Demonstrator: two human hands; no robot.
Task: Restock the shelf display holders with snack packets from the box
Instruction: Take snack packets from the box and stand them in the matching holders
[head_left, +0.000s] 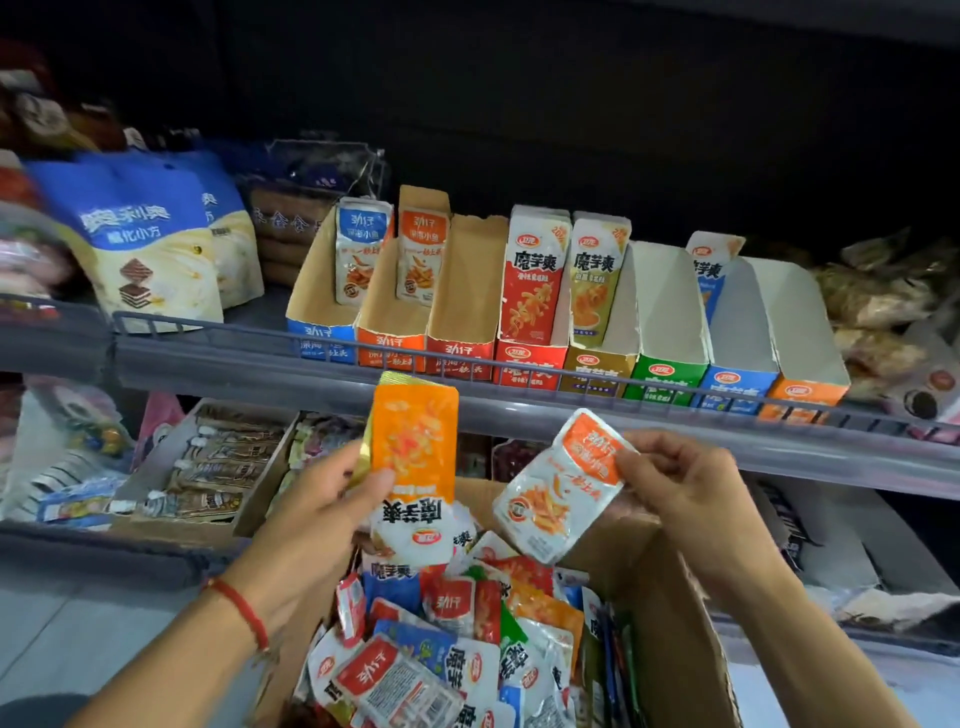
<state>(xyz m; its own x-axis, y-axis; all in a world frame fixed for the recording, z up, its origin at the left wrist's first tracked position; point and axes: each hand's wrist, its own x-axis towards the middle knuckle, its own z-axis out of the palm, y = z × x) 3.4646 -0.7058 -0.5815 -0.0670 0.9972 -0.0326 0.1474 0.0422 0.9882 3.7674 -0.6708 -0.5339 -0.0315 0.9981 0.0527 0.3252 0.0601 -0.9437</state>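
Note:
My left hand (332, 499) grips a small stack of orange snack packets (415, 447), held upside down above the cardboard box (670, 623). My right hand (675, 478) pinches a single orange-and-white fish snack packet (561, 483) by its top edge, tilted. The box below is filled with several mixed packets (457, 639). On the upper shelf stands a row of cardboard display holders (571, 332): the blue holder (319, 291) and the orange holder (395, 301) each show one packet, the red holder (462, 291) looks empty, and the green, blue and orange holders (670, 322) at the right look nearly empty.
A grey wire rail (519, 364) runs along the shelf front. Blue-and-white biscuit bags (145, 239) stand at the left, wrapped snacks (878, 301) at the right. The lower shelf holds a tray of dark packets (218, 462). A red string circles my left wrist (241, 608).

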